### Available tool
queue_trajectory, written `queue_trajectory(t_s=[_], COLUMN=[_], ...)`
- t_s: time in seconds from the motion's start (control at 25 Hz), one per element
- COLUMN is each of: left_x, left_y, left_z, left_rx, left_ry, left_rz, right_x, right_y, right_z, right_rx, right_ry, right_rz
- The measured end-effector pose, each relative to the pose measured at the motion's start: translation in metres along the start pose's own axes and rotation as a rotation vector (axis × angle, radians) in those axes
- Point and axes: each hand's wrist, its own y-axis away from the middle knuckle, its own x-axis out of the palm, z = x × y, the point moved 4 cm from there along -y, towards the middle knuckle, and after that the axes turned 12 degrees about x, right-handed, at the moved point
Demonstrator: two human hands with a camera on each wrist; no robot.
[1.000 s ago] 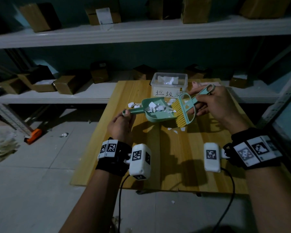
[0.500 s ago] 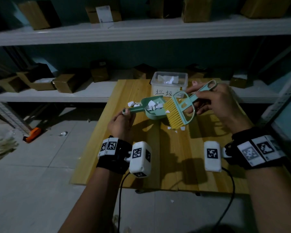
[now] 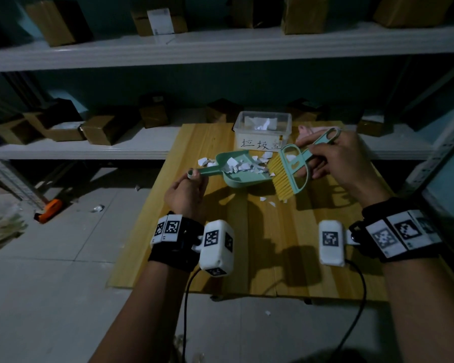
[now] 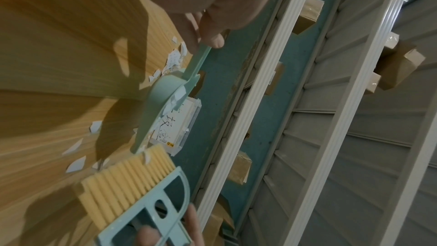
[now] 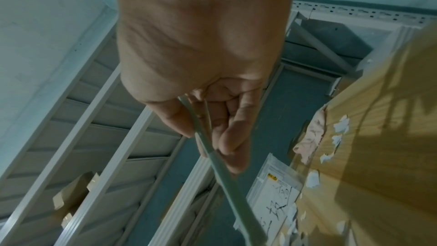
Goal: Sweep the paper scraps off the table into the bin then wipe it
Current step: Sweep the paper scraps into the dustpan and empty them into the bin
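Wooden table, left hand gripping dustpan, right hand gripping brush

The near half of the wooden table lies open to a hand. Farther in, the dustpan, brush and labelled clear bin crowd the far edge, with the shelf rack behind.

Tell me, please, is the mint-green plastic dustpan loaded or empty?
Loaded: white paper scraps fill the mint-green plastic dustpan.
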Motion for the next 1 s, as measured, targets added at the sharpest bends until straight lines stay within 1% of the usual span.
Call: queue_trajectory(t_s=[0.04, 0.12, 0.2, 0.28, 0.4, 0.48, 0.6, 0.76, 0.88, 1.0], left_x=[0.001, 0.000, 0.001, 0.001, 0.001, 0.001, -0.001, 0.000, 0.002, 0.003], left_y=[0.001, 0.001, 0.000, 0.001, 0.004, 0.003, -0.002, -0.004, -0.001, 0.000], left_z=[0.000, 0.001, 0.003, 0.002, 0.001, 0.000, 0.000, 0.003, 0.006, 0.006], left_rx=[-0.008, -0.022, -0.051, -0.049, -0.042, -0.012, -0.002, -0.033, -0.046, -0.035], left_ry=[-0.029, -0.015, 0.004, 0.005, -0.066, -0.057, -0.087, -0.080, -0.064, -0.048], left_rz=[0.013, -0.013, -0.020, -0.016, 0.006, -0.010, -0.038, -0.042, -0.024, -0.017], right_x=[-0.001, 0.000, 0.003, 0.006, 0.005, 0.002, -0.002, -0.005, -0.004, 0.002], right_y=[0.001, 0.004, 0.005, 0.005, 0.003, 0.003, 0.003, 0.003, 0.003, 0.004], right_z=[0.003, 0.007, 0.008, 0.005, 0.001, 0.000, 0.001, 0.005, 0.008, 0.005], right_rx=[-0.023, -0.059, -0.062, -0.039, -0.005, -0.001, -0.018, -0.070, -0.098, -0.067], right_ry=[-0.027, -0.062, -0.045, 0.020, 0.130, 0.146, 0.120, -0.021, -0.098, -0.046], right_rz=[0.018, 0.072, 0.108, 0.092, 0.035, -0.002, -0.020, -0.023, 0.033, 0.093])
